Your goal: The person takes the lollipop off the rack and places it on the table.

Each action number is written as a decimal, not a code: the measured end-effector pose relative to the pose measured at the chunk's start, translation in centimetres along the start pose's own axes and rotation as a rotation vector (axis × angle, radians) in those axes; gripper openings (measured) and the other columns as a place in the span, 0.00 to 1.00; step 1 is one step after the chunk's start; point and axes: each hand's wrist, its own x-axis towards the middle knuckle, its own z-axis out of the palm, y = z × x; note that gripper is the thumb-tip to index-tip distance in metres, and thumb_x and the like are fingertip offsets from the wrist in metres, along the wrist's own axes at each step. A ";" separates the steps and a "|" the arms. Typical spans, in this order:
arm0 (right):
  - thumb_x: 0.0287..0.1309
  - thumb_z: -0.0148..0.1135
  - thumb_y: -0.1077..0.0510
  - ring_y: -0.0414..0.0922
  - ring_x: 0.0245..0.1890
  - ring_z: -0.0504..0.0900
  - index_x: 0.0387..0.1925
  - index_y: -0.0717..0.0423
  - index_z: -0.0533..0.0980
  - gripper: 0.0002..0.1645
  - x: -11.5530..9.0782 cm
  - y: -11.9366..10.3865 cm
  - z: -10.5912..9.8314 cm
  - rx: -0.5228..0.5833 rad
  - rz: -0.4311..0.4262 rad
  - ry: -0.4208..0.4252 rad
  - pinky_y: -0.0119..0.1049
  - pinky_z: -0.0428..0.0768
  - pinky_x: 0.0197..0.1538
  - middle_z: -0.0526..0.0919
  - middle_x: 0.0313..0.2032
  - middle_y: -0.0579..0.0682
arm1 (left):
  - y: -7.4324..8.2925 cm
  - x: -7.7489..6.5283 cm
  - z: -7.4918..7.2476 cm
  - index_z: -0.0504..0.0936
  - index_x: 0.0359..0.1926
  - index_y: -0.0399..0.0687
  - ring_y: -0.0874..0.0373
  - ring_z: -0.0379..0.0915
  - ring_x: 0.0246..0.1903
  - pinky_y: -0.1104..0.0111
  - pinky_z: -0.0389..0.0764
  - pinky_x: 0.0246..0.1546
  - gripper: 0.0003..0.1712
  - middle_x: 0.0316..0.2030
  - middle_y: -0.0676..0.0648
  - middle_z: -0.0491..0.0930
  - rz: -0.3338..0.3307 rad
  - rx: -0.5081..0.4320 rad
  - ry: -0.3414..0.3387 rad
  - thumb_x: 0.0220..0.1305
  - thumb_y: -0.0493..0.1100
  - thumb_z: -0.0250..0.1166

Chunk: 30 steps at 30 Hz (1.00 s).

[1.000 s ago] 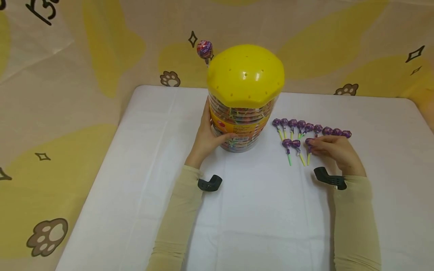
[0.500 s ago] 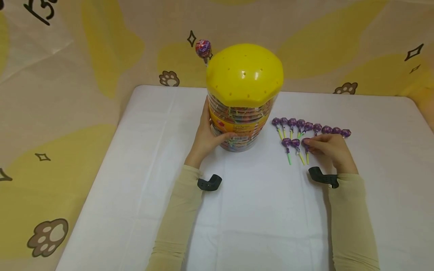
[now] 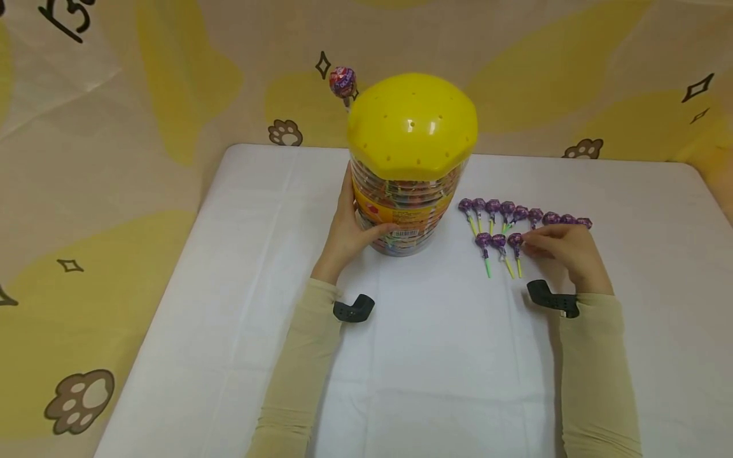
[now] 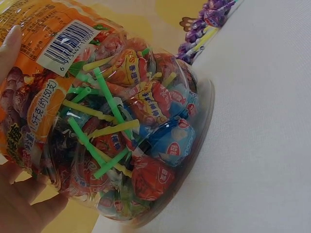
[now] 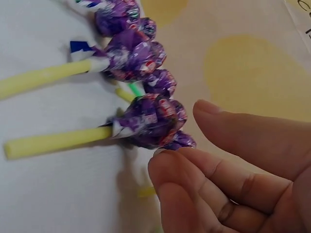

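A clear ribbed plastic jar of lollipops (image 3: 403, 207) with a domed yellow lid (image 3: 413, 127) stands on the table. My left hand (image 3: 346, 238) grips its side, thumb across the label and fingers round the back. Colourful wrapped heads and green and yellow sticks show through the wall in the left wrist view. A purple lollipop (image 5: 153, 121) with a yellow stick lies beside my right hand (image 3: 564, 251). That hand's thumb and fingertips are parted at the candy's head; whether a fingertip touches it I cannot tell. Two more lollipops (image 3: 499, 243) lie left of it, forming a short row.
Behind the short row runs a longer row of purple lollipops (image 3: 507, 208), partly covered by the right hand. One large lollipop ornament (image 3: 342, 83) rises behind the lid. The white tabletop (image 3: 429, 356) meets a patterned yellow and beige backdrop (image 3: 532, 76).
My right hand brings the third lollipop of the short row slightly left, then lets go and draws back a little to the right. The left hand stays on the jar.
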 end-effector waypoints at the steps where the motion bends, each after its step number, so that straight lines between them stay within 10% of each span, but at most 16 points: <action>1: 0.61 0.61 0.50 0.33 0.30 0.83 0.50 0.73 0.74 0.29 -0.1 -0.1 -0.1 0.013 0.000 0.007 0.17 0.74 0.36 0.84 0.28 0.36 | 0.0 0.0 0.0 0.33 0.74 0.57 0.56 0.45 0.70 0.59 0.53 0.69 0.67 0.73 0.51 0.43 0.002 0.000 0.000 0.49 0.42 0.75; 11: 0.59 0.64 0.56 0.38 0.29 0.84 0.31 0.49 0.82 0.03 -1.2 -1.8 -0.4 0.283 -0.114 0.116 0.26 0.82 0.36 0.83 0.28 0.37 | 0.1 0.1 0.0 0.33 0.74 0.53 0.55 0.46 0.70 0.59 0.54 0.69 0.68 0.73 0.48 0.43 0.004 0.000 0.003 0.48 0.39 0.75; 22: 0.53 0.67 0.67 0.42 0.26 0.84 0.35 0.65 0.83 0.06 -2.4 -4.0 -0.1 0.631 -0.240 0.180 0.26 0.82 0.34 0.86 0.28 0.48 | 0.0 0.1 0.0 0.33 0.74 0.57 0.56 0.46 0.70 0.59 0.53 0.69 0.68 0.73 0.50 0.44 -0.009 -0.010 0.001 0.48 0.41 0.76; 30: 0.50 0.70 0.65 0.44 0.27 0.84 0.36 0.67 0.82 0.11 -3.5 -5.4 0.2 0.686 -0.268 0.217 0.27 0.83 0.36 0.86 0.30 0.50 | 0.1 0.1 0.0 0.34 0.74 0.56 0.56 0.46 0.69 0.59 0.53 0.69 0.68 0.72 0.50 0.45 -0.007 -0.013 0.004 0.47 0.41 0.76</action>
